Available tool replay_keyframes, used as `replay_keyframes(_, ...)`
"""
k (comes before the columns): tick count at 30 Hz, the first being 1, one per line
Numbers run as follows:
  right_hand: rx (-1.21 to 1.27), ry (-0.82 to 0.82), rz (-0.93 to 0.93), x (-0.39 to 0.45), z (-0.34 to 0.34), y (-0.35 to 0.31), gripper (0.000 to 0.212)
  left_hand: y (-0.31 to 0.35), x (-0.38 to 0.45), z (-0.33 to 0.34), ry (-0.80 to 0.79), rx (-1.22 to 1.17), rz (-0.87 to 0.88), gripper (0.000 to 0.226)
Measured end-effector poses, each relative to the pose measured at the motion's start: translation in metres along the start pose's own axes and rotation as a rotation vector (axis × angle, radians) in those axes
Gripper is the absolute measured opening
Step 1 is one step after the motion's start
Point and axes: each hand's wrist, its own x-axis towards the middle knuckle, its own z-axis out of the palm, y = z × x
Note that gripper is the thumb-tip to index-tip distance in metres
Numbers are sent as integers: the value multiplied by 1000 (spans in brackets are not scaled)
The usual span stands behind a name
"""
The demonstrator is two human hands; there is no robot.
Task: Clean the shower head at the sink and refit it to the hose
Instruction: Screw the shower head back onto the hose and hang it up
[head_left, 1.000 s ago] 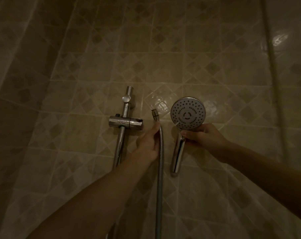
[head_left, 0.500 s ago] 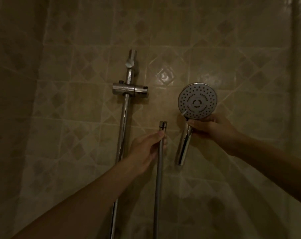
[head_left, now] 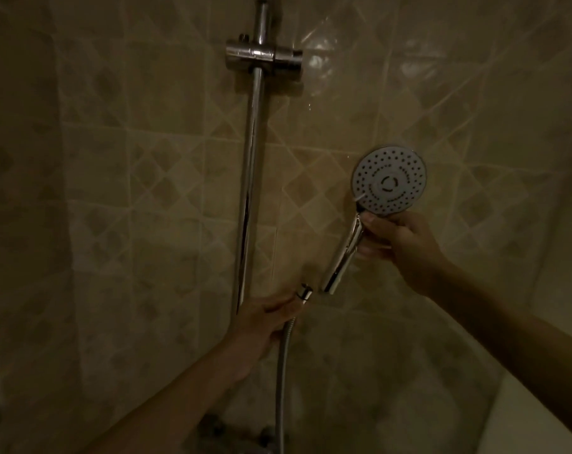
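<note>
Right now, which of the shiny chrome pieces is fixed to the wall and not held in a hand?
The vertical slide rail with its bracket. The left hand holds the hose; the right hand holds the shower head.

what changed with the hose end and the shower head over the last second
The left hand tilted the hose end toward the base of the shower head handle, closing the gap; they are still apart. The right hand keeps gripping the handle, face toward the camera.

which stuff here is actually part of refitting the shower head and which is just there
Part of the job:
- shower head, gripped at the neck by the right hand
- hose, its end nut held by the left hand, a small gap from the handle's base

Just there:
- slide rail
- bracket on the rail
- tiled wall
</note>
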Motion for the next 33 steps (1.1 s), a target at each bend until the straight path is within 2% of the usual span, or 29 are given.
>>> replay_keyframes(7, 100, -17, -28, -13, 18, 11, 11, -18, -17, -13, -31, -1, -55, 33)
replay_keyframes(11, 93, 4, 22, -23, 30, 17, 30, -19, -18, -17, -23, 20, -55, 24)
replay_keyframes(17, 76, 13, 47, -35, 44, 15, 30, -24, -23, -31, -95, -33, -75, 26)
replay_keyframes(22, 87, -6, 35, -47, 58, 7, 30, -29, -26, -45, -174, -44, -74, 36)
replay_keyframes(26, 43, 82, 23, -57, 76, 5, 24, -31, -36, -46, -113, -15, -2, 31)
replay_keyframes(29, 37, 153, 21, -63, 90, 4, 23, -33, -43, -47, -65, -64, 10, 38)
replay_keyframes(33, 47, 129, 11, -66, 97, -3, 16, -30, -49, -54, -124, -134, -22, 32)
